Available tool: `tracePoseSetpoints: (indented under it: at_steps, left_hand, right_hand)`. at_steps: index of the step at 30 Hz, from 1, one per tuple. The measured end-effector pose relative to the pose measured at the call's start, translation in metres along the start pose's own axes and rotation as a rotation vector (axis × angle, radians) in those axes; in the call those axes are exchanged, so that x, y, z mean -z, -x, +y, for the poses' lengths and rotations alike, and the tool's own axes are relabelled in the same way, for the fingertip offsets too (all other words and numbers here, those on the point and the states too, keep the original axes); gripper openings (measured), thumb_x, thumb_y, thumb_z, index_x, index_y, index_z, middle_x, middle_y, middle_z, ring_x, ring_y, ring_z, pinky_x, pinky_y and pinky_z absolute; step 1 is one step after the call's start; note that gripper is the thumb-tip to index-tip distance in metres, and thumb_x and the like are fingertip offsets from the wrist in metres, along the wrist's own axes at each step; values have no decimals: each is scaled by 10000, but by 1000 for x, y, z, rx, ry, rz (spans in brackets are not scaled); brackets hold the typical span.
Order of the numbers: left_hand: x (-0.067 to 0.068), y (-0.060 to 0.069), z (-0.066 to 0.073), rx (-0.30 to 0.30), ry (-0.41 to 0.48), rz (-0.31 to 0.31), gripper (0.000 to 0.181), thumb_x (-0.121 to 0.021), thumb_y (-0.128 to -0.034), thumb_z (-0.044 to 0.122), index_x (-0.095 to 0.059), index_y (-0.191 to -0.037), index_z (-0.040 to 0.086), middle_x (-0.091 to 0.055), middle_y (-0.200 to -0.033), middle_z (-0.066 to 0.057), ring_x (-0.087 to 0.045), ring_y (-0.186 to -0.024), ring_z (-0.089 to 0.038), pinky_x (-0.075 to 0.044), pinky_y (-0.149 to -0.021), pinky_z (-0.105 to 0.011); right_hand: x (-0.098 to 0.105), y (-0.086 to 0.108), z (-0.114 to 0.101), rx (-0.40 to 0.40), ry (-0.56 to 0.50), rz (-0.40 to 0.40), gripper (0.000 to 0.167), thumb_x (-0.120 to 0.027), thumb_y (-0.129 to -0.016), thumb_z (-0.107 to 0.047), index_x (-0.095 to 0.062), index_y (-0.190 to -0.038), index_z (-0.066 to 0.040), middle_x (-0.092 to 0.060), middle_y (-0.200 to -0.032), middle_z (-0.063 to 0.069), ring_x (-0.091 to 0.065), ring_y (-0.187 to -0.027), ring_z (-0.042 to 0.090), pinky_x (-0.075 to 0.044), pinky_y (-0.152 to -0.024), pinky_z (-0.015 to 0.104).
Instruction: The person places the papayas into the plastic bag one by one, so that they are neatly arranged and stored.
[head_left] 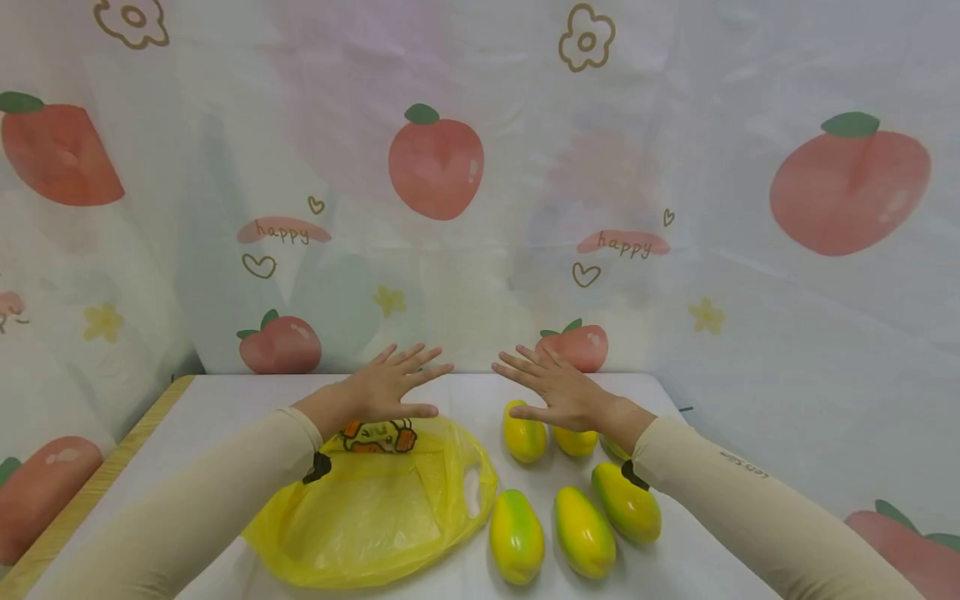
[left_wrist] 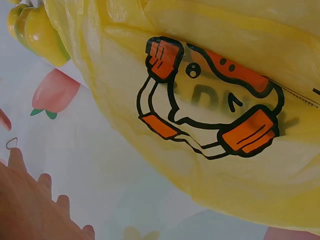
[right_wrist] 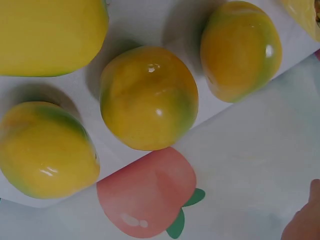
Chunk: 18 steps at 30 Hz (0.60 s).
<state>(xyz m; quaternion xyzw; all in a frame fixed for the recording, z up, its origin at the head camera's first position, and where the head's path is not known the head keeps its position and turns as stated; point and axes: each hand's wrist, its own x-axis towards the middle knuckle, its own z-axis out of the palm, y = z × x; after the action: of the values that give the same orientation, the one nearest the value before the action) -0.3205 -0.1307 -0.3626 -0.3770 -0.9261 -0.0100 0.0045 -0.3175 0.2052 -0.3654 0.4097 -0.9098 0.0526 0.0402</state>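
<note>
Both hands hover over the table with fingers spread, holding nothing. My left hand [head_left: 392, 385] is above the far side of a yellow plastic bag [head_left: 352, 533], apart from it; its fingers [left_wrist: 32, 200] show at the lower left of the left wrist view. The bag lies spread out, with a cartoon print [left_wrist: 210, 100] in black and orange. My right hand [head_left: 562, 390] is over the back row of several glossy yellow-green fruits, mango- or papaya-like, and partly hides them. A front fruit [head_left: 517, 537] lies beside the bag. In the right wrist view, a rounded fruit [right_wrist: 149, 97] is near the centre.
The white-covered table [head_left: 195, 475] has a bare wooden edge [head_left: 97, 492] at the left. Behind it and along the sides hangs a pale cloth [head_left: 495, 283] printed with peaches, flowers and words.
</note>
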Motion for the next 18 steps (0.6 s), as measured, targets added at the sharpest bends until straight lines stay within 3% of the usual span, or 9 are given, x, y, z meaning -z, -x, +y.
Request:
tracePoseSetpoints:
  at_steps: [6, 12, 18]
  left_hand:
    - [3, 5, -2, -16, 30, 30, 746, -413, -957, 657, -201, -1580, 304, -100, -1655, -31, -73, -1518, -335, -39, -1187, -640]
    - [18, 17, -10, -15, 65, 75, 730, -465, -968, 599, -227, -1578, 277, -173, -1640, -64, -100, -1512, -345, -39, -1185, -645]
    - [28, 33, -26, 43, 81, 110, 745, -466, -953, 630, -227, -1576, 298, -252, -1615, -91, -209, -1484, -363, -156, -1174, -640]
  right_hand:
    - [2, 2, 2, -3, -17, 18, 718, -458, -983, -559, -188, -1585, -276, -168, -1644, -23, -102, -1520, 295, -24, -1205, 598]
    - [15, 4, 8, -30, -83, 63, 713, -526, -971, -510, -272, -1568, -214, -257, -1618, 57, -185, -1494, 358, -131, -1192, 611]
    - [29, 14, 19, -161, -147, 59, 733, -530, -951, -563, -286, -1563, -241, -287, -1608, 38, -263, -1476, 313, -196, -1176, 613]
